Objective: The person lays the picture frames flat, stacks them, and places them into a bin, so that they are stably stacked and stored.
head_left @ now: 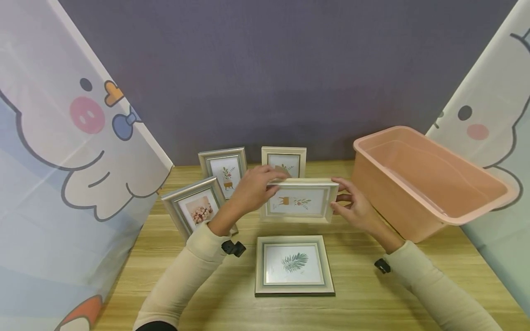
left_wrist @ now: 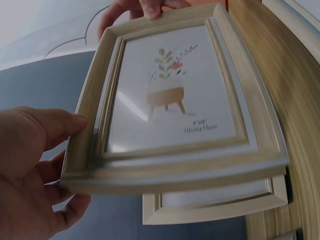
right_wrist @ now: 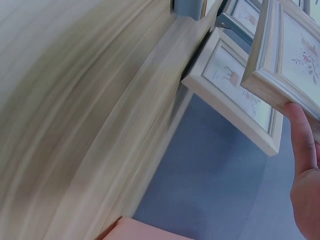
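Fingers of the left hand (head_left: 253,189) and right hand (head_left: 355,205) pinch opposite ends of a pale photo frame (head_left: 300,202), parted only by its edge. It hangs above the table (head_left: 372,294), between a standing cream frame (head_left: 285,161) and a flat leaf-print frame (head_left: 295,264)

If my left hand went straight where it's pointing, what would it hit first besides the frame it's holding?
Your left hand would probably meet the cream picture frame standing at the back, beyond the held frame, though depth is unclear.
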A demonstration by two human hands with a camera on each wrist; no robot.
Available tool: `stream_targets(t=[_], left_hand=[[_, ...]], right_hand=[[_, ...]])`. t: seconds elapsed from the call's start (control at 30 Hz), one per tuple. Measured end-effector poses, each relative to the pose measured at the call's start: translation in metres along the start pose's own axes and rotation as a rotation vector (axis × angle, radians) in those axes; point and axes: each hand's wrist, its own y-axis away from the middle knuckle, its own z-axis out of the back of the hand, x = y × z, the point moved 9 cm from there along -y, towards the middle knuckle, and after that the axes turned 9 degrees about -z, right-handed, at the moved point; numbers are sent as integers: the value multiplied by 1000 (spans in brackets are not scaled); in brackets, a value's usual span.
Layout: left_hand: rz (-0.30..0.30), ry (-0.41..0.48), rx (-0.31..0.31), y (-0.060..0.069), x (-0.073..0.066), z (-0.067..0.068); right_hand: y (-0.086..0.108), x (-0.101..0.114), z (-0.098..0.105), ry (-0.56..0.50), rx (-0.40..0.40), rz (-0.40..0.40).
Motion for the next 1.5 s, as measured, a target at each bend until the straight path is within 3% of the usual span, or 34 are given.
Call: stream_targets(t=[0.23,0.47,0.77,1.1,1.27,1.5], left_hand=[[61,72,24,10,17,2],[167,358,39,21,31,0],[181,472,23,25,37,-2],[275,774,15,32,58,-14],[284,857,46,35,67,-23],[228,1036,117,41,68,-35]], right_hand=[[3,-1,6,7,-27,-1],[6,-4,12,12,-35,-9],[7,-3,12,4,-25,12],[9,1,10,5,-17,42],[10,2,9,-17,-9,61],[11,4,8,-52,9,94]])
